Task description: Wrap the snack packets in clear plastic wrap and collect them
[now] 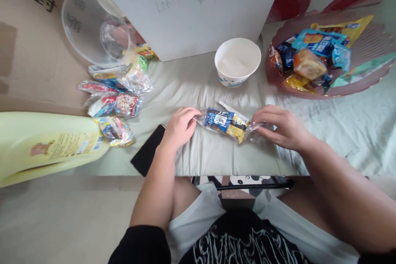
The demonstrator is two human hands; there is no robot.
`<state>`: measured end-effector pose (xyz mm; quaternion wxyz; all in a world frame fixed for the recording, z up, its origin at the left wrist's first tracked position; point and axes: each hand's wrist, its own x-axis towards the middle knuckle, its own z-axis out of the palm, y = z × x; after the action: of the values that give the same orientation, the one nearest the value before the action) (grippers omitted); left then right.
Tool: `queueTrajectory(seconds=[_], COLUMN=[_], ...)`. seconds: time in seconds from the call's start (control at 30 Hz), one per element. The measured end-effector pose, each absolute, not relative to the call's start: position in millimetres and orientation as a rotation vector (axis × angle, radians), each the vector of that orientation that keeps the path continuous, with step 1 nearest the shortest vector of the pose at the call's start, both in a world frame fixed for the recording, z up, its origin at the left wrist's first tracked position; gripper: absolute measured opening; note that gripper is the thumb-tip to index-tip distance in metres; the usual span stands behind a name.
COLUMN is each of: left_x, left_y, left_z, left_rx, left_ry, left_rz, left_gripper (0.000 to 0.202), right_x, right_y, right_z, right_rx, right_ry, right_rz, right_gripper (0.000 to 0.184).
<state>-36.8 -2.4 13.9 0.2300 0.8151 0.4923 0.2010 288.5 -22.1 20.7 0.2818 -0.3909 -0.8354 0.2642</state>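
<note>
A clear plastic bag [201,120] lies on the pale cloth, wrapped around a blue snack packet [219,119] and a yellow snack packet [237,128]. At its left end, my left hand [181,128] pinches the gathered plastic between thumb and fingers. My right hand [280,127] closes on the twisted plastic at the other end. A thin white strip [232,110] lies slantwise along the far side of the packets; whether it is in the bag I cannot tell. Beside my left wrist rests a black phone [147,152].
A white paper bowl [237,60] stands before a large white box [198,16]. To the right, a pink scalloped bowl [365,66] holds snacks. Several wrapped snack bundles [116,103], a clear plastic tub [83,29] and a yellow jug [52,144] occupy the left side.
</note>
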Motion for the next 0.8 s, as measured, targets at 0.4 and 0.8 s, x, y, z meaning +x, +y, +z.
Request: queueTrajectory(seconds=[0.4,0.8], left_x=[-33.5,-33.5], left_y=[-1.5,-3.4], left_z=[18.2,20.5], left_rx=[2.198,2.123], left_ry=[1.404,1.413], left_rz=[0.552,0.69], left_gripper=[0.021,0.02], right_x=[289.0,289.7], right_y=[-26.0,-25.7], right_z=[19.3,24.3], right_rx=[-1.112,-1.256], right_ry=[-2.209,-2.118], right_rz=[0.7,0.637], right_gripper=[0.018,0.01])
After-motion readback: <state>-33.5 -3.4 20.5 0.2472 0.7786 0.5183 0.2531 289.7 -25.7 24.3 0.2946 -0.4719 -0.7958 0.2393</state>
